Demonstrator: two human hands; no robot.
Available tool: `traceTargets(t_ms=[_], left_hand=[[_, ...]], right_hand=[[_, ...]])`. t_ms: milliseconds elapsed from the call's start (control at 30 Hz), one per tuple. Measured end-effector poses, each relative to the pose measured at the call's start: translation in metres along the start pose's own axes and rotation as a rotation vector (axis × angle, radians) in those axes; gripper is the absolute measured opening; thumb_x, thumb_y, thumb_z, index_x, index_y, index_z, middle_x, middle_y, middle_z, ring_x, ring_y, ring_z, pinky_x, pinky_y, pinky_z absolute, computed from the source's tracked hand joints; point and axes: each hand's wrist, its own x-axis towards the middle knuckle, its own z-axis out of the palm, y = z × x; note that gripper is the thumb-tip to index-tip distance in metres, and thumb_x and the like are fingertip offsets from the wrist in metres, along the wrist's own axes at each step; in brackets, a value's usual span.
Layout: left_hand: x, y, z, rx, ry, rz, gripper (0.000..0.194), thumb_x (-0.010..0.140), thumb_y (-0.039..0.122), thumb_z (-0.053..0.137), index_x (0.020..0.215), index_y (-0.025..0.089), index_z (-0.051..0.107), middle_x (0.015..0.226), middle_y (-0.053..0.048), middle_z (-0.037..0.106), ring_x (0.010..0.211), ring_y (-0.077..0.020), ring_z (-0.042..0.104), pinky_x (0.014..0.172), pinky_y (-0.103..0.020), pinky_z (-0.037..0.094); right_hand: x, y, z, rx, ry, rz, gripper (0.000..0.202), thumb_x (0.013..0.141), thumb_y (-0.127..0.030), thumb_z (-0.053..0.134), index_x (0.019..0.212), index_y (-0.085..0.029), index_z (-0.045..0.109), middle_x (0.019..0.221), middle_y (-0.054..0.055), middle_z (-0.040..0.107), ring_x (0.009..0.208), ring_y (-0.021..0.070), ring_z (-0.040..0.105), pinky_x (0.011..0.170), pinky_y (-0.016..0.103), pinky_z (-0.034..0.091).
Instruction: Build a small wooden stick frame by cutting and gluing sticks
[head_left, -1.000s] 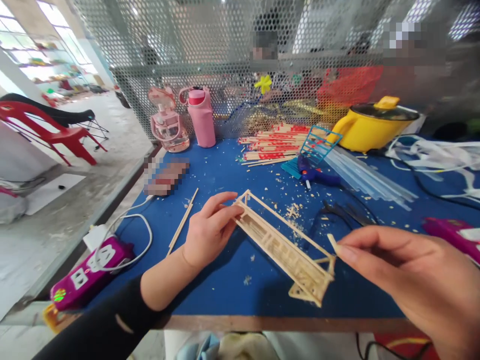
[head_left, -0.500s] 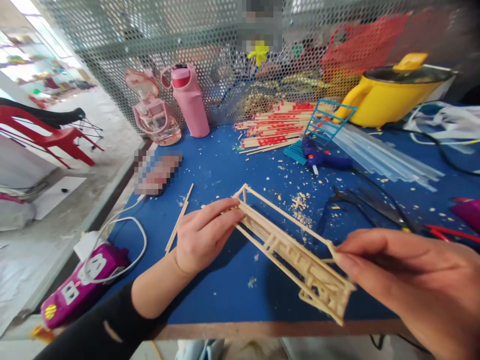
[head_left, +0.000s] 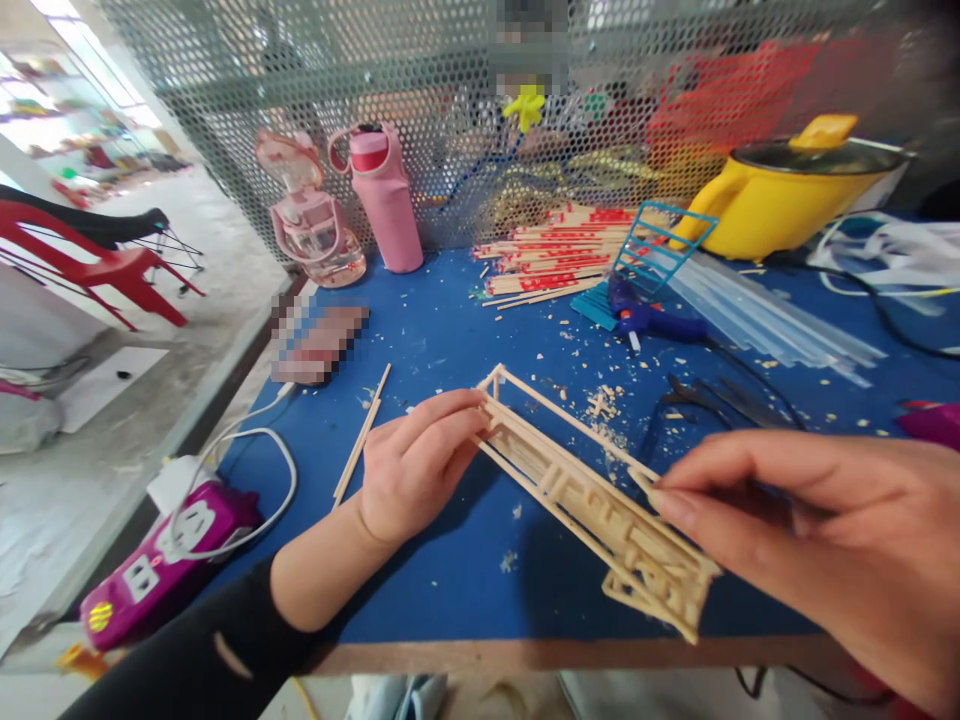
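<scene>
- Our left hand [head_left: 420, 455] pinches one end of the wooden frame [head_left: 622, 528], raised near the table's [head_left: 450, 610] front edge.
- Our right hand [head_left: 810, 530] is clamped on a short stick [head_left: 645, 483] against the frame.
- Our glue gun [head_left: 664, 322] lies nearer the back edge.

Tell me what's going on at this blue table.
A person is handling a small wooden frame above the blue table. The left hand grips its far end; the right hand pinches a bit of wood at its upper rail. Beyond lie a glue gun and piled sticks.
</scene>
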Motion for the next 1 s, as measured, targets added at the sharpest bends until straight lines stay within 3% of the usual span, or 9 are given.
traceTargets(t_ms=[67,133,300,767,1000], left_hand=[[0.000,0.000,0.000,0.059,-0.013,0.065,0.017,0.078,0.020,0.068,0.091,0.029,0.073,0.112,-0.003,0.070,0.097,-0.0163,0.066,0.086,-0.023,0.049],[0.001,0.000,0.000,0.146,-0.005,0.184,0.021,0.080,0.017,0.066,0.095,0.029,0.071,0.117,-0.003,0.068,0.097,-0.0165,0.065,0.086,-0.025,0.049],[0.004,-0.001,0.002,0.401,0.213,0.462,0.021,0.076,0.016,0.070,0.094,0.026,0.066,0.112,-0.007,0.065,0.103,-0.0229,0.054,0.092,-0.039,0.044],[0.008,0.000,0.005,0.428,0.255,0.560,0.017,0.074,0.017,0.073,0.087,0.023,0.064,0.084,-0.003,0.065,0.084,-0.0194,0.052,0.077,-0.037,0.042],[0.009,0.000,0.002,0.442,0.238,0.625,0.017,0.074,0.018,0.073,0.089,0.022,0.066,0.079,-0.002,0.068,0.079,-0.0186,0.051,0.077,-0.038,0.040]], right_hand=[[0.017,-0.019,0.002,0.003,-0.160,-0.105,0.015,0.066,-0.037,0.066,0.054,-0.028,0.069,0.039,-0.004,0.054,0.032,0.0099,0.044,0.030,0.020,0.034],[0.033,-0.037,0.009,-0.011,-0.269,-0.067,0.016,0.062,-0.030,0.066,0.047,-0.025,0.066,0.034,-0.005,0.048,0.030,0.0081,0.039,0.026,0.019,0.026],[0.052,-0.056,0.031,-0.046,-0.357,-0.047,0.015,0.062,-0.023,0.062,0.047,-0.023,0.065,0.037,-0.005,0.052,0.032,0.0073,0.042,0.027,0.017,0.028],[0.053,-0.060,0.034,-0.165,-0.411,0.010,0.016,0.066,-0.025,0.056,0.055,-0.023,0.067,0.045,-0.005,0.060,0.040,0.0091,0.051,0.033,0.018,0.033],[0.054,-0.058,0.035,-0.125,-0.438,-0.009,0.017,0.066,-0.025,0.056,0.052,-0.023,0.065,0.044,-0.005,0.058,0.039,0.0079,0.047,0.032,0.017,0.031]])
